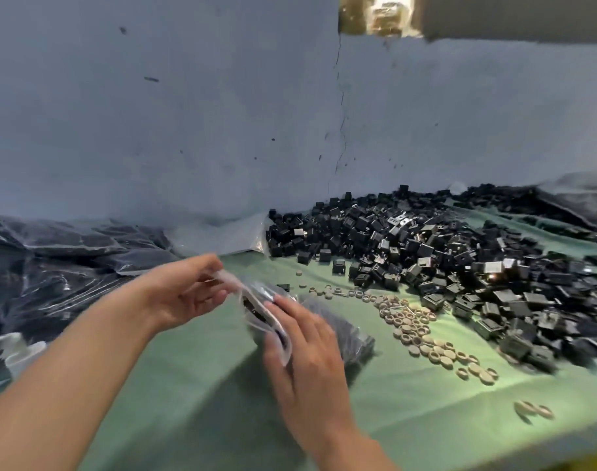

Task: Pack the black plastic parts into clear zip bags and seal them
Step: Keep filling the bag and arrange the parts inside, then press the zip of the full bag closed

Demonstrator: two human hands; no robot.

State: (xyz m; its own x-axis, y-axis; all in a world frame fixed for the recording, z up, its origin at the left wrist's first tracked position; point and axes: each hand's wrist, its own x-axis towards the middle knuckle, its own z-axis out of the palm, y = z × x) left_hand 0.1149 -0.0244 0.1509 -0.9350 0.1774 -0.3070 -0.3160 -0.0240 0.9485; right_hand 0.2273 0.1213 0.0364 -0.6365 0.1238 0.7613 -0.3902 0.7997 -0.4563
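Left hand [184, 294] pinched one end of the clear zip bag [254, 295]; right hand [303, 338] had its grip clamped on the other. Motion blur hid the contents, and the black parts [426, 253] ran off-frame right.

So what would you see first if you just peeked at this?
The big heap of black parts on the right, piled on the green cloth against the blue wall. Then, in the middle, the left hand and right hand hold a clear bag with dark parts inside. A trail of pale rings lies between bag and heap.
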